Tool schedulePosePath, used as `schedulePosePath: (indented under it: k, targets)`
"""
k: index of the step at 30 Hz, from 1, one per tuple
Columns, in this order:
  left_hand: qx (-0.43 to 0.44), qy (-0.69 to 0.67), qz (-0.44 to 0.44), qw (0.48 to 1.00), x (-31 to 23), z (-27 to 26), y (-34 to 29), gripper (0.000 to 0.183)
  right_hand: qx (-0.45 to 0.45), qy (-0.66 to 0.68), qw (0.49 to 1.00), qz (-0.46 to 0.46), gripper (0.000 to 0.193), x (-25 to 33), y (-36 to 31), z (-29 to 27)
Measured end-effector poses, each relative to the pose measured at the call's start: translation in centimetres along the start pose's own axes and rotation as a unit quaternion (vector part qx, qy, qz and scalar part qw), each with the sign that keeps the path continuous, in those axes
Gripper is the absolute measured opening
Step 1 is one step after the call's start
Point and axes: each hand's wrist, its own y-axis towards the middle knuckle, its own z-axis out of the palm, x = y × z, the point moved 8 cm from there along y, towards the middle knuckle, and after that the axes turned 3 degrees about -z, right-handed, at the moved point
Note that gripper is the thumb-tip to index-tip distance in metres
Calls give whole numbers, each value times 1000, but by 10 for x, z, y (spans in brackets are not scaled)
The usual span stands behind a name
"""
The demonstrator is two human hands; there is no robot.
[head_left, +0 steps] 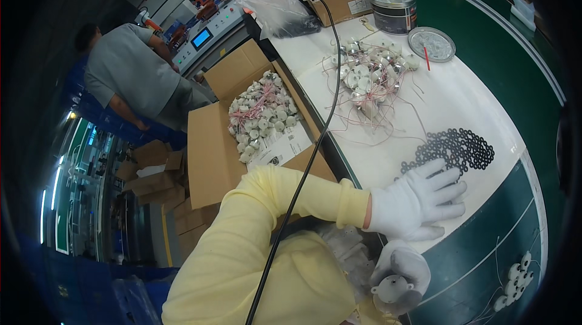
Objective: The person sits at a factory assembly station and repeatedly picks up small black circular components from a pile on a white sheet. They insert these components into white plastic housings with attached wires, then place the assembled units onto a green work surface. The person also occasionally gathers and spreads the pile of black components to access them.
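My left hand [418, 201], in a white glove, lies palm down on the white tabletop with its fingers spread. Its fingertips touch the near edge of a spread of small black rings [461, 148]. A yellow sleeve covers that arm, which reaches across from the lower left. Closer to me, my right hand [403, 264], also gloved in white, is closed around a small round motor [393, 289] with a pale disc face and side ears. The glove hides part of the motor. Whether a ring is pinched under the left fingers cannot be seen.
Wired motors lie in a heap [373, 76] farther back, beside a metal tin [393, 10] and its lid [431, 44]. An open cardboard box [212, 149] of motors stands left. Several pale motors [515, 282] sit lower right. A black cable [297, 194] crosses the view. Another person [133, 73] stands far left.
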Motion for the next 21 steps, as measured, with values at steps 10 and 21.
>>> schedulePosePath:
  k: [10, 21]
  targets:
    - [-32, -8, 1, 999, 11, 2, 14, 46, -93, -128, 951, 265, 71, -47, 80, 57]
    - [2, 19, -82, 996, 15, -18, -24, 68, -41, -50, 938, 341, 59, -38, 54, 39]
